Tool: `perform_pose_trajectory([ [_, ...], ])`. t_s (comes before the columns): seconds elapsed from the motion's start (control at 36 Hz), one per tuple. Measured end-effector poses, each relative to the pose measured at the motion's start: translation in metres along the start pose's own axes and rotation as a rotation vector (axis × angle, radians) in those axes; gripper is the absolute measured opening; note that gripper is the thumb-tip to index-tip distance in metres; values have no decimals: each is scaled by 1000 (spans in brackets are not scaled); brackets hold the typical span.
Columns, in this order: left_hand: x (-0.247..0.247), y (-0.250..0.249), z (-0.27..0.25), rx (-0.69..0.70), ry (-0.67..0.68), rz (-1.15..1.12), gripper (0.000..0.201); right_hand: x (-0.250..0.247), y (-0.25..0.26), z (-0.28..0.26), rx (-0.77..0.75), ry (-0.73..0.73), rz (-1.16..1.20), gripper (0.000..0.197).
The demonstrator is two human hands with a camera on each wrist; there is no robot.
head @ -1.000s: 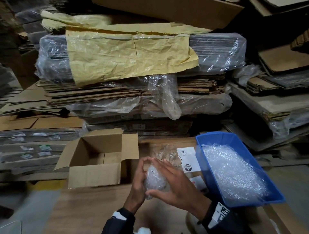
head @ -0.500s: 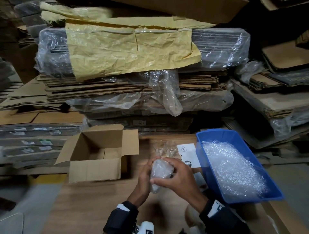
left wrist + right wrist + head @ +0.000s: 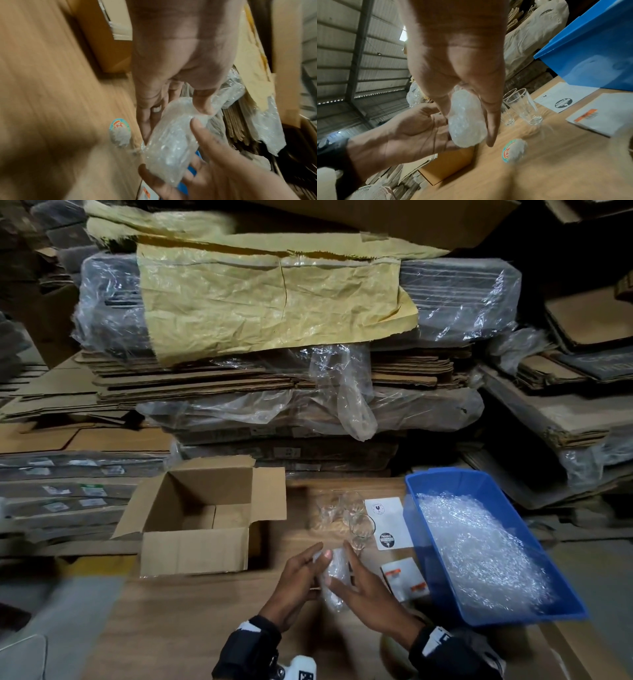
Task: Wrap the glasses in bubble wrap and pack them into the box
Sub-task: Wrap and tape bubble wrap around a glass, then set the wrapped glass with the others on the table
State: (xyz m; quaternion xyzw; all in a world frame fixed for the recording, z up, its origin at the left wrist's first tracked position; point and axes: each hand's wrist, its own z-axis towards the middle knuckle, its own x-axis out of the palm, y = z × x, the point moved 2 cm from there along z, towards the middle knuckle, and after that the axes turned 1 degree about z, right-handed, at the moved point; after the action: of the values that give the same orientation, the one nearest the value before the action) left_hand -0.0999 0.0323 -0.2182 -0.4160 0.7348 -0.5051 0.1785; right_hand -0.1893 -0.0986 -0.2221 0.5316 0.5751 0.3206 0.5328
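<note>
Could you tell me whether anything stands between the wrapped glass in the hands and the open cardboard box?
Nothing visible does. The wrapped glass is held between the left hand and right hand, over bare table. The open box sits just beyond, to the left, flaps folded outward.

Glass inside the bubble-wrap bundle (image 3: pixel 334 578) isn't visible, wrap is too cloudy in all three views. Left hand (image 3: pixel 297 583) fingertips sit behind the bundle in the head view. Bare glasses (image 3: pixel 346 517) by the box are faint there, count unclear; right wrist view shows two or three overlapping. Round sticker (image 3: pixel 514 150) on the table (image 3: pixel 191 628) is motion-blurred, text unreadable. Fragile label sheet (image 3: pixel 388 523) small print too small to read. Blue bin (image 3: pixel 594 54) cut off by the right wrist frame edge. Box (image 3: pixel 106 40) mostly hidden behind the left hand in the left wrist view. Table there is smeared with blur.
</note>
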Motion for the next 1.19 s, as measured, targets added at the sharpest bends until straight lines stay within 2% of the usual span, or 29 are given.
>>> perform_pose_trajectory([
  [0.08,-1,0,0,-12,5,-32,67,1,-16,2,30,-25,56,75],
  [0.19,1,-7,7,7,13,-59,84,-8,-15,7,28,-113,127,42],
  [0.28,4,-14,17,35,26,-73,84,-21,-8,14,28,-139,208,35],
  [0.36,9,-21,28,35,59,-97,70,-34,1,18,15,-187,252,34],
  [0.47,17,-34,41,69,97,-155,36,-56,17,23,-27,-279,249,22],
  [0.58,21,-47,52,99,95,-75,40,-85,29,39,-43,-384,321,35],
  [0.72,12,-48,76,142,-126,-4,23,-129,30,79,-9,-584,264,20],
  [0.81,5,-45,87,146,-243,40,18,-152,19,112,26,-647,232,29],
  [0.89,2,-43,95,152,-287,65,18,-166,7,147,96,-636,215,30],
  [1.03,1,-41,100,133,-264,61,31,-169,-22,198,285,-533,100,30],
  [1.11,1,-40,103,119,-224,103,40,-168,-45,220,335,-547,-3,49],
  [1.19,2,-41,104,135,-204,124,45,-165,-60,232,395,-520,-76,55],
])
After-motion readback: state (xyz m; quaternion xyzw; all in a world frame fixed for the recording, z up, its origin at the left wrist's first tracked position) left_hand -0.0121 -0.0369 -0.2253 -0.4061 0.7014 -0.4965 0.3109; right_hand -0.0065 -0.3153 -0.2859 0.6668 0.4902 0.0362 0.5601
